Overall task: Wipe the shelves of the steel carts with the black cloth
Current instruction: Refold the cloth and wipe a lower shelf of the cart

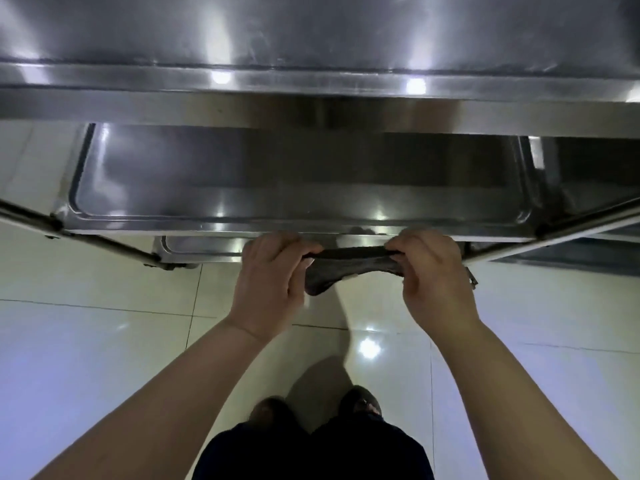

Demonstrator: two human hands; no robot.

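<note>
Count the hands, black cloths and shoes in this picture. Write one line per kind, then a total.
Hands: 2 (left hand, right hand, fingers of both pinching the cloth)
Black cloth: 1
Shoes: 2 (left shoe, right shoe)
Total: 5
</note>
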